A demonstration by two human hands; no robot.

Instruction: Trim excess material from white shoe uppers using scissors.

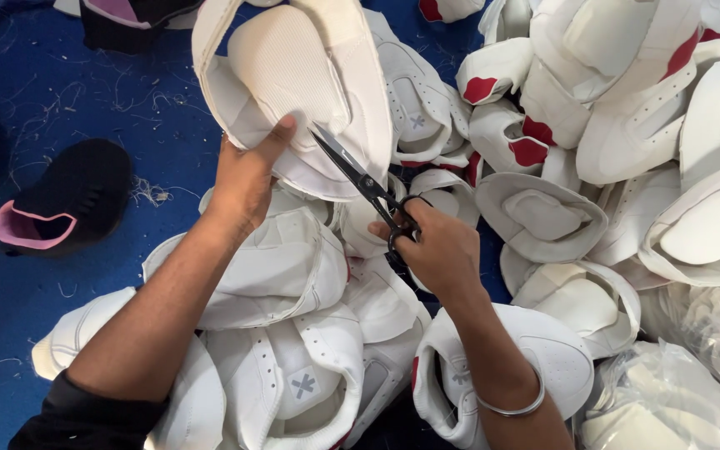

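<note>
My left hand [247, 179] grips the edge of a white shoe upper [293, 75], held up with its inner sole side facing me. My right hand [435, 246] holds black scissors [360, 179] by the handles. The blades are slightly apart and their tips touch the lower rim of that upper, beside my left thumb. A metal bangle [514, 408] sits on my right wrist.
A heap of white shoe uppers [293, 367] lies under my arms, with more white-and-red ones [543, 125] piled at the right. A black and pink shoe upper [64, 208] rests on the blue floor [10, 300] at left, among loose threads. Clear plastic bags [693, 367] lie at the lower right.
</note>
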